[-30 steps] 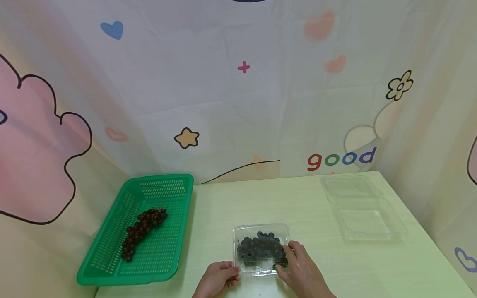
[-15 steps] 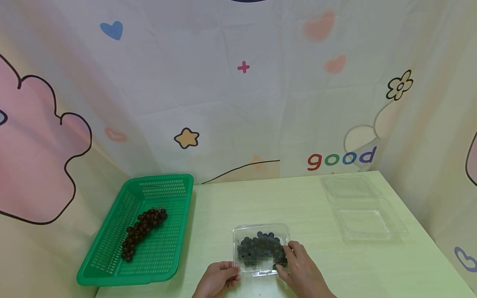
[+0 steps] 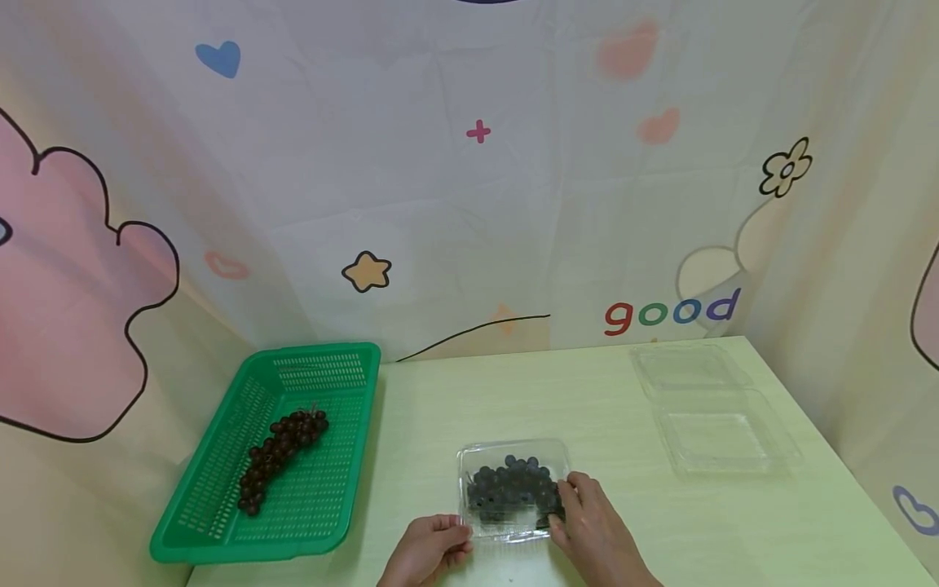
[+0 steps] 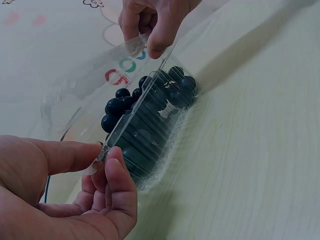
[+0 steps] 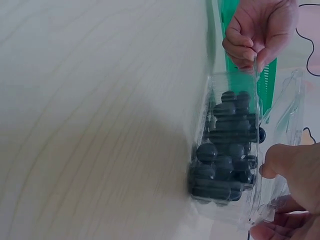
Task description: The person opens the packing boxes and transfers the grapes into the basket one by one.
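Note:
A clear plastic clamshell box holding a bunch of dark grapes sits on the table in front of me. Its lid stands at an angle above the base in the left wrist view. My left hand pinches the front left corner of the rim between thumb and index finger, as the left wrist view shows. At the front right corner my right hand grips the rim with thumb and fingers. Part of that corner is hidden behind the right hand.
A green slotted basket with a bunch of dark reddish grapes stands on the left. At the right lies another clear clamshell box, spread flat. A printed curtain hangs behind the table.
My right thumb has slid slightly to the right along the front rim. The left hand, the box and the basket look unmoved.

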The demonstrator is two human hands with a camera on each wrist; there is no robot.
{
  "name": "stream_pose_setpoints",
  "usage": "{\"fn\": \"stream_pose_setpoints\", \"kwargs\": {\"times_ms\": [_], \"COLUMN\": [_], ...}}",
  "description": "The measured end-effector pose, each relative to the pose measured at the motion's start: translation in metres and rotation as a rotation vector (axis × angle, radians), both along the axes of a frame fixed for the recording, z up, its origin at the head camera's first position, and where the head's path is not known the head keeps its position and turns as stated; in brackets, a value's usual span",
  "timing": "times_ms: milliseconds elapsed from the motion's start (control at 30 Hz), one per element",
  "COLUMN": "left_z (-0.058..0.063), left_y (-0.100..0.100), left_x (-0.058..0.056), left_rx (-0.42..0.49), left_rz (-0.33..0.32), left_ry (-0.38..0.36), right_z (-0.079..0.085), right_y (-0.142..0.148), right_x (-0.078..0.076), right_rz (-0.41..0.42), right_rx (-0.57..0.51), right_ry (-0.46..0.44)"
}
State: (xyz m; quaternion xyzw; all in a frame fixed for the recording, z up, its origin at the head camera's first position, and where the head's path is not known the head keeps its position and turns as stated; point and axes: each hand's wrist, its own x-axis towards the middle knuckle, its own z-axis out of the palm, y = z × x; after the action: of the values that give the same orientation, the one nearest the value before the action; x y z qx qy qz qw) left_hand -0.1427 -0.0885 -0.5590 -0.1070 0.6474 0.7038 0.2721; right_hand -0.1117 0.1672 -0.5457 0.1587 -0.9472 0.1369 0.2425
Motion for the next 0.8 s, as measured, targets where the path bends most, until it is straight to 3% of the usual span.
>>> {"fn": "stream_pose_setpoints", "kwargs": {"times_ms": [100, 267, 800], "left_z": [0.0018, 0.0028, 0.0034], "left_y": [-0.001, -0.0024, 0.001], "left_x": [0.0, 0.0011, 0.0022], "left_rx": [-0.008, -0.006, 0.005], "left_rz": [0.002, -0.007, -0.005], "left_ry": [0.002, 0.025, 0.048], "right_z": [-0.0045, -0.0062, 0.0013], "right_y": [0.0033, 0.0042, 0.0032], "right_x": [-0.0026, -0.0044, -0.0029], "right_rz": [0.022, 0.032, -0.02], "right_rx": [-0.004, -0.001, 0.075], "right_ry": [0.089, 0.103, -0.021]}}
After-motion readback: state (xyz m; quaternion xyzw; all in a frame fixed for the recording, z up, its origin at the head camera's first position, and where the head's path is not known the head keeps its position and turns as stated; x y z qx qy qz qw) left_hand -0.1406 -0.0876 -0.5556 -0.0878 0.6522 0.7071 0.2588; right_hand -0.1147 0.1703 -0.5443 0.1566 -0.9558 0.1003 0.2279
